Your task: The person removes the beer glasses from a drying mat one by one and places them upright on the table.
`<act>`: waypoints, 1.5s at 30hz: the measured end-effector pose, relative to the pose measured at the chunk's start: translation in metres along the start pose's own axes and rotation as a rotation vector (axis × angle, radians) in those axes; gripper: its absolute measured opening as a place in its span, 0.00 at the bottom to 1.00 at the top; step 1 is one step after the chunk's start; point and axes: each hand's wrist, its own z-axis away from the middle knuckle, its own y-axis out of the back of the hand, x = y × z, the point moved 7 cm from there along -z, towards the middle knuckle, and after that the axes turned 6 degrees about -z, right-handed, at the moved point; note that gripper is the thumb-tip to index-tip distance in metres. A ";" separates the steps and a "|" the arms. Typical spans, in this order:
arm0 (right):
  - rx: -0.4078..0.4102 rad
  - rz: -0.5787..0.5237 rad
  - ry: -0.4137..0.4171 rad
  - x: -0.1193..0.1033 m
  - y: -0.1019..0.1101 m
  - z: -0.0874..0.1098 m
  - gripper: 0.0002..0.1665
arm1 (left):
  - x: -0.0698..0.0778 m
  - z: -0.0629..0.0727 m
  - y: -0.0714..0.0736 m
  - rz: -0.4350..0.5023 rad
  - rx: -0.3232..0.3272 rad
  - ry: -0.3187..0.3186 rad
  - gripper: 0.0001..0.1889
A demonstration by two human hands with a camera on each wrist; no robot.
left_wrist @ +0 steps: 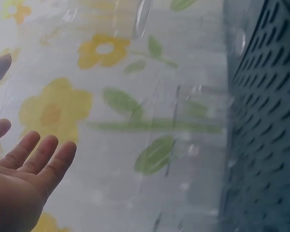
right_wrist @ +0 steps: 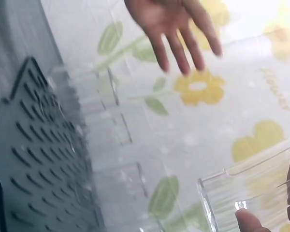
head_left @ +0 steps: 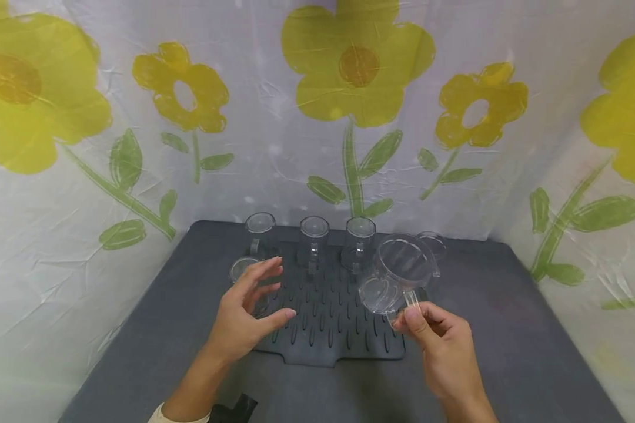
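My right hand [head_left: 444, 341] grips the handle of a clear pitcher [head_left: 405, 264], holding it raised above the right part of a dark ribbed drying mat [head_left: 317, 346]. In the right wrist view the clear wall of the pitcher [right_wrist: 246, 188] shows beside the thumb. My left hand [head_left: 246, 311] hovers over the mat's left side, fingers spread and slightly bent, holding nothing; its palm side faces the pitcher. Beyond it, clear mugs [head_left: 314, 235] stand along the back of the mat. Part of a mug [head_left: 242, 267] at the left is hidden behind the left hand.
Another clear mug [head_left: 378, 296] shows below the pitcher, and a clear rim [head_left: 431, 242] shows behind it. A dark grey table [head_left: 153, 352] lies under the mat. A flower-printed curtain [head_left: 264, 158] encloses the back and sides. A black object [head_left: 238, 408] sits near the left forearm.
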 end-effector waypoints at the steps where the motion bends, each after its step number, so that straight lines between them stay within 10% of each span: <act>1: 0.006 -0.001 0.007 -0.002 0.004 -0.001 0.11 | 0.002 0.000 0.004 -0.009 0.006 -0.004 0.43; 16: 0.150 0.063 0.065 -0.025 0.055 -0.017 0.15 | -0.021 0.020 0.066 -0.038 0.175 -0.017 0.47; 32: 0.257 -0.070 0.148 -0.036 0.123 -0.046 0.15 | -0.087 0.056 0.074 -0.153 0.107 0.098 0.53; 45: 0.292 -0.039 0.118 -0.019 0.155 -0.057 0.17 | -0.145 0.092 0.069 -0.391 -0.043 0.426 0.58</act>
